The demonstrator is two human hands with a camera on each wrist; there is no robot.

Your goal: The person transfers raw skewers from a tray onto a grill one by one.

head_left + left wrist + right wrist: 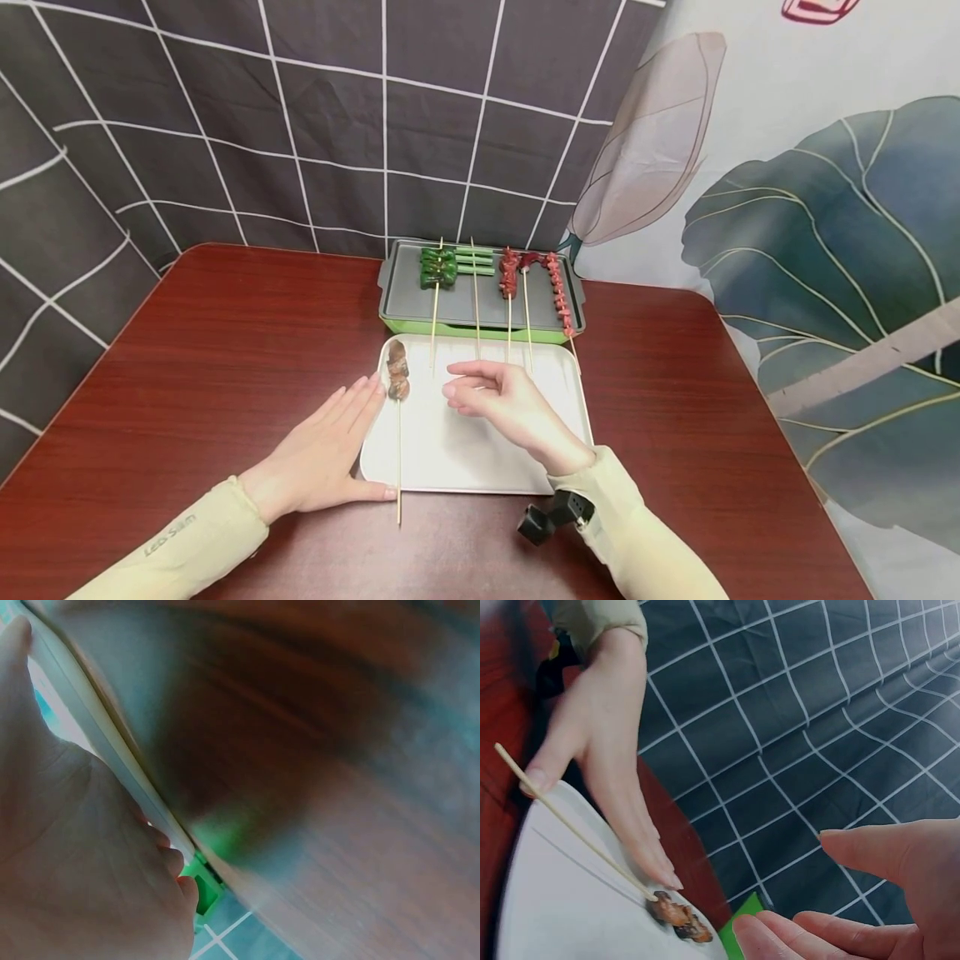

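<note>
My left hand (318,458) rests with straight fingers along the left side of a white tray (480,467), its thumb at the near edge beside a wooden stick. That stick carries brown, mushroom-like pieces (398,375); this skewer lies along the tray's left side, its bare end jutting past the near edge. Over the middle of the tray hovers my right hand (517,408), fingers loosely bent and holding nothing. In the right wrist view, its thumb and fingers (769,937) stand apart, while the left hand (611,742) lies against the tray.
Behind the tray stands a grey grill plate (408,292) on a green base. On it lie a green pepper skewer (437,268), a green stalk skewer (480,260) and several red skewers (508,275), sticks pointing towards me. A dark gridded cloth (322,125) hangs behind the brown table (247,333).
</note>
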